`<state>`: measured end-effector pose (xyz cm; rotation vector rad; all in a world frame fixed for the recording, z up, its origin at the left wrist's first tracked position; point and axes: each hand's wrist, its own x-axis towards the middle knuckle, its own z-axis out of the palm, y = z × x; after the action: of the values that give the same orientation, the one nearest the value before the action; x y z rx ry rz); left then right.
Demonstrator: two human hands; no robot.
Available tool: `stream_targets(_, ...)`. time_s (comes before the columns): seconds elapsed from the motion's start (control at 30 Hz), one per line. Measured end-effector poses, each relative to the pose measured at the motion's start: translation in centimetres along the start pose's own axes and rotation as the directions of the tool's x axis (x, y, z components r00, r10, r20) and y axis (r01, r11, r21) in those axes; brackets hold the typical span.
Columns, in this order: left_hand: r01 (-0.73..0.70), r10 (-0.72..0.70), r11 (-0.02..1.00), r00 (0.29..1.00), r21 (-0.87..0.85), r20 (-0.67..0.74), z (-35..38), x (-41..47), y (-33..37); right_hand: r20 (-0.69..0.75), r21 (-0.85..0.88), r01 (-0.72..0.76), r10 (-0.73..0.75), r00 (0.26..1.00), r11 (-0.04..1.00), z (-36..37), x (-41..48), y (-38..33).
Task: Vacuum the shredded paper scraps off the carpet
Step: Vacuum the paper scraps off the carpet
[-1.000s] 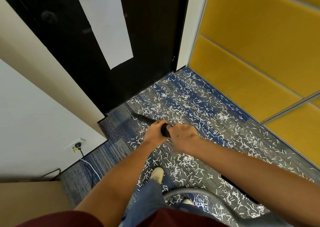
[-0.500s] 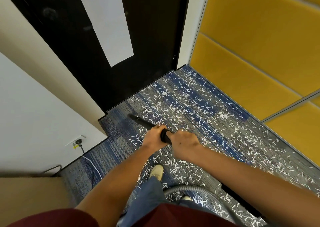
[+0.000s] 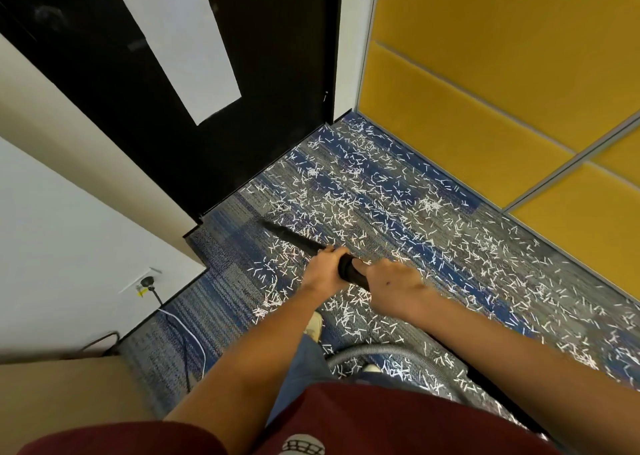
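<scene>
White shredded paper scraps (image 3: 388, 212) lie thick over the blue-grey carpet (image 3: 221, 281), from the door corner to the right edge. A black vacuum wand (image 3: 294, 238) slants down to the carpet, its tip near the door threshold. My left hand (image 3: 323, 274) grips the wand ahead of my right hand (image 3: 394, 286), which grips its thicker rear end. A grey ribbed hose (image 3: 377, 352) curves behind my hands near my feet. The strip of carpet left of the wand shows few scraps.
A black door (image 3: 242, 73) with a white sheet stands ahead. Yellow wall panels (image 3: 485, 73) run along the right. On the left, a white wall holds a socket with a plug (image 3: 148, 281) and cables trailing over the carpet. A brown box (image 3: 62, 395) sits at lower left.
The wand and both hands have slid a little away from the door, towards me and to the right. The grips are unchanged.
</scene>
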<state>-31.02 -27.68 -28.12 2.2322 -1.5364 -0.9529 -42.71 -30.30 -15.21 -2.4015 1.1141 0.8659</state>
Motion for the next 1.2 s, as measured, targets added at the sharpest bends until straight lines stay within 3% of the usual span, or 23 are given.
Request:
stream_targets(0.3, 0.072, -0.074, 0.995, 0.997, -0.066, -0.021, 1.9, -0.8, -2.3, -0.044, 0.009, 0.086, -0.086, 0.995, 0.996, 2.2, -0.4, -1.2)
stream_targets(0.37, 0.090, -0.094, 0.992, 0.995, -0.091, -0.043, 1.9, -1.1, -3.3, -0.027, 0.096, 0.103, -0.101, 0.995, 0.990, 2.4, -0.1, -1.4)
stream_targets(0.5, 0.111, -0.119, 0.985, 0.991, -0.130, -0.056, 1.9, -1.4, -3.8, 0.050, 0.442, 0.083, -0.117, 0.992, 0.893, 2.7, 0.4, -0.4)
stream_targets(0.57, 0.102, -0.110, 0.986, 0.992, -0.135, -0.054, 2.3, -1.4, -3.5, 0.100, 0.502, 0.048, -0.114, 0.988, 0.863, 2.9, 0.4, 0.0)
stream_targets(0.73, 0.134, -0.133, 0.986, 0.991, -0.104, 0.014, 2.7, -1.3, -2.5, 0.048, 0.277, 0.061, -0.077, 0.996, 0.959, 3.9, -0.2, 0.2)
stream_targets(0.83, 0.102, -0.104, 0.995, 0.987, 0.021, 0.124, 2.1, -1.2, -1.8, 0.008, 0.208, 0.074, -0.077, 0.997, 0.975, 4.5, -0.5, 1.0)
stream_targets(0.97, -0.140, 0.095, 0.968, 0.973, 0.209, 0.210, 3.2, -1.9, 0.0, 0.002, 0.169, 0.090, -0.091, 0.996, 0.982, 5.6, -1.0, 1.7)
stream_targets(1.2, -0.142, 0.098, 0.960, 0.977, 0.239, 0.188, 4.7, -2.2, 1.8, 0.012, 0.221, 0.013, -0.016, 1.000, 0.975, 7.0, -0.9, 3.3)
